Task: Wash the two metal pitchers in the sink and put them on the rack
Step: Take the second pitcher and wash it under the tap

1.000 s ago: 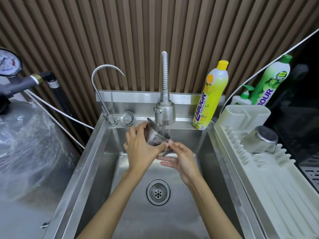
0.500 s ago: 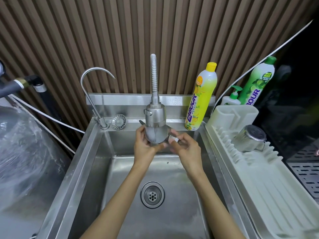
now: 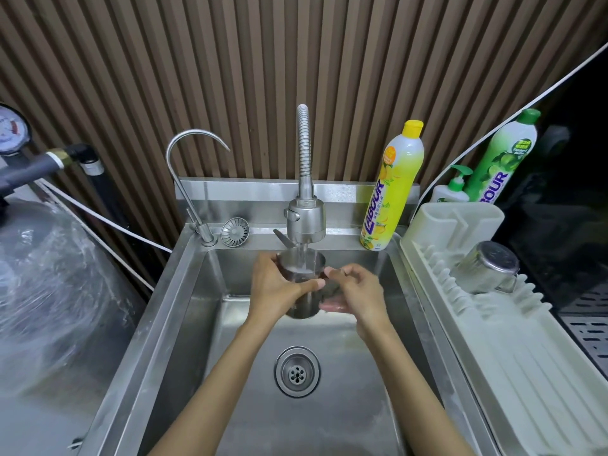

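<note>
A metal pitcher (image 3: 304, 273) stands upright in the air under the spray tap (image 3: 306, 222), and water runs into its open top. My left hand (image 3: 274, 287) wraps around its left side and grips it. My right hand (image 3: 357, 291) is on its right side with the fingers curled at the handle, which they hide. A second metal pitcher (image 3: 487, 268) lies on its side at the far end of the white dish rack (image 3: 513, 353). Below both hands is the steel sink (image 3: 184, 324) with its drain (image 3: 297, 371).
A thin curved tap (image 3: 187, 166) and a loose strainer (image 3: 235, 232) are on the sink's back ledge at the left. A yellow detergent bottle (image 3: 393, 189) stands at the right, a green one (image 3: 503, 156) and a pump bottle (image 3: 452, 189) behind the rack. Plastic-wrapped bulk (image 3: 49, 291) fills the left.
The pitcher went from tilted, bottom up against the tap, to upright and lower, with water falling into it. Both hands came down with it.
</note>
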`<state>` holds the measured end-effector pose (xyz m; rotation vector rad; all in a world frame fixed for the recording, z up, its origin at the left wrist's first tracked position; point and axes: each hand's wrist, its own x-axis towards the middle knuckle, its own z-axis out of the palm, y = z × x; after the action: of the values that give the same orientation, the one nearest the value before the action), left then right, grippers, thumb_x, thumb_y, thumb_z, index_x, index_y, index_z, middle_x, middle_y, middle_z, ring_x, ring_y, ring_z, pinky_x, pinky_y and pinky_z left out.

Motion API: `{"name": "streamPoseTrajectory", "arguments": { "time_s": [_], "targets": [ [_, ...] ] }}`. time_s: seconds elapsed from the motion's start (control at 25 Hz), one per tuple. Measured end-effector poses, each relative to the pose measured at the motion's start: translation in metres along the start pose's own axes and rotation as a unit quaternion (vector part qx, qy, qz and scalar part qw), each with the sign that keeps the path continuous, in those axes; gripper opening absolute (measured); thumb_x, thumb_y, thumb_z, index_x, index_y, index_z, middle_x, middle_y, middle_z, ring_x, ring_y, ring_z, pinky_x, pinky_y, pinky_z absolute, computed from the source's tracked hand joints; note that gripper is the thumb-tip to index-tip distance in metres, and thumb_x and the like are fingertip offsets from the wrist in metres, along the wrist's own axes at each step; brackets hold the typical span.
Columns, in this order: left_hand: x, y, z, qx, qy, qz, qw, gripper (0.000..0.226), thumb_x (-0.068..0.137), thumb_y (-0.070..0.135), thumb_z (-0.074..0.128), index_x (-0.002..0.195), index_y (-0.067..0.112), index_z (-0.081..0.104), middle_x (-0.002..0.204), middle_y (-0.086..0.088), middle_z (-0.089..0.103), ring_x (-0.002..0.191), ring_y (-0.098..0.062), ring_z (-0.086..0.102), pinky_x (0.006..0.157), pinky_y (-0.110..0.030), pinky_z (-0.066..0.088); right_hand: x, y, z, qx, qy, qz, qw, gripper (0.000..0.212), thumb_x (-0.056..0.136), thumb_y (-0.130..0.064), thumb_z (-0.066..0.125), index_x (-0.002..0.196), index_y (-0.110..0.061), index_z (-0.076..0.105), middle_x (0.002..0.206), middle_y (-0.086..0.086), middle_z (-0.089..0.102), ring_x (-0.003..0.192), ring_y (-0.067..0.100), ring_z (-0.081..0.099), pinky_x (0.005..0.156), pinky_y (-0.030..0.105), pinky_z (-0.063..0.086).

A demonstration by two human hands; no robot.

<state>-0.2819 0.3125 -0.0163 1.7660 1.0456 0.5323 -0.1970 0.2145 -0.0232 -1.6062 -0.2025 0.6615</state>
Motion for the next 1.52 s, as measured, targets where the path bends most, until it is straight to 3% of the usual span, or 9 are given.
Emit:
{"name": "streamPoseTrajectory", "arguments": {
  "time_s": [0.12,0.24,0.44,0.72,0.88,1.04,1.12,1.32,1.52],
  "targets": [
    [0.015,-0.015,0.006,-0.08,-0.134,-0.065,0.986,0.061,0.039,0.024,0.089,0.094,0.017,0.062,0.099,-0.002,0.069,0.097,-0.022,0.064,0.086,-0.033,0.051,-0.001,-0.009,0.008,-0.314,0.07,-0.191,0.927,0.009,0.081,-0.026,0.063,0.086,-0.019,0.063,0.094,0.009,0.071,0.087,0.031,0.066,0.078,0.039,0.051],
    [0.034,-0.023,0.011,-0.035,-0.165,-0.086,0.982,0.065,0.041,0.02,0.081,0.102,0.011,0.06,0.102,-0.007,0.069,0.099,-0.026,0.064,0.087,-0.037,0.054,0.004,-0.012,0.019,-0.457,0.065,-0.328,0.824,0.018,0.084,-0.02,0.056,0.098,-0.011,0.06,0.101,0.013,0.066,0.087,0.039,0.063,0.065,0.036,0.041],
    [0.051,-0.023,0.007,0.037,-0.161,-0.089,0.982,0.056,0.069,-0.003,0.07,0.121,0.007,0.051,0.103,-0.003,0.052,0.096,-0.019,0.047,0.076,-0.023,0.038,0.024,-0.01,0.031,-0.545,0.07,-0.461,0.697,0.021,0.052,-0.001,0.077,0.064,-0.005,0.06,0.057,0.011,0.062,0.051,0.034,0.062,0.03,0.026,0.038],
    [0.063,-0.037,0.009,-0.04,-0.171,-0.095,0.98,0.046,0.079,-0.011,0.052,0.124,-0.001,0.055,0.102,-0.011,0.059,0.097,-0.026,0.054,0.062,-0.02,0.036,0.041,0.0,0.028,-0.555,0.066,-0.506,0.656,0.034,0.04,0.004,0.081,0.068,-0.008,0.064,0.061,0.009,0.062,0.07,0.031,0.068,0.03,0.023,0.039],
    [0.062,-0.043,0.009,-0.072,-0.18,-0.08,0.978,0.053,0.078,-0.016,0.043,0.126,0.004,0.052,0.091,-0.008,0.057,0.089,-0.02,0.048,0.063,-0.022,0.038,0.046,0.003,0.019,-0.497,0.032,-0.496,0.711,0.021,0.058,0.006,0.072,0.073,-0.003,0.059,0.075,0.016,0.065,0.075,0.037,0.066,0.041,0.033,0.047],
    [0.048,-0.049,0.011,-0.142,-0.192,-0.068,0.969,0.078,0.071,-0.016,0.063,0.138,0.012,0.034,0.129,-0.005,0.053,0.118,-0.019,0.05,0.095,-0.03,0.043,0.058,0.008,-0.003,-0.243,0.041,-0.233,0.941,0.005,0.077,-0.016,0.069,0.079,-0.017,0.065,0.093,0.003,0.073,0.085,0.023,0.068,0.082,0.04,0.055],
    [0.033,-0.046,0.016,-0.174,-0.169,-0.028,0.97,0.088,0.067,-0.008,0.073,0.14,0.015,0.029,0.133,0.002,0.048,0.126,-0.014,0.044,0.098,-0.022,0.038,0.049,0.011,-0.01,-0.036,0.001,-0.1,0.994,0.016,0.079,-0.011,0.068,0.068,-0.015,0.058,0.094,0.003,0.07,0.089,0.02,0.067,0.085,0.037,0.057],
    [0.011,-0.022,0.009,-0.055,-0.023,0.151,0.987,0.089,0.058,0.012,0.084,0.134,0.017,0.038,0.128,-0.001,0.055,0.12,-0.016,0.05,0.094,-0.015,0.038,0.015,0.022,-0.007,0.192,-0.137,-0.022,0.972,0.02,0.086,-0.006,0.058,0.069,-0.011,0.048,0.108,0.018,0.067,0.085,0.027,0.069,0.085,0.033,0.057],
    [-0.004,-0.014,-0.004,0.145,0.017,0.11,0.983,0.077,0.055,0.061,0.075,0.119,0.024,0.052,0.119,0.003,0.062,0.113,-0.019,0.055,0.096,-0.035,0.045,0.006,0.013,-0.006,0.032,-0.077,0.017,0.996,0.017,0.085,-0.021,0.064,0.078,-0.007,0.056,0.089,0.015,0.069,0.062,0.028,0.07,0.067,0.037,0.062]
  ]
}}
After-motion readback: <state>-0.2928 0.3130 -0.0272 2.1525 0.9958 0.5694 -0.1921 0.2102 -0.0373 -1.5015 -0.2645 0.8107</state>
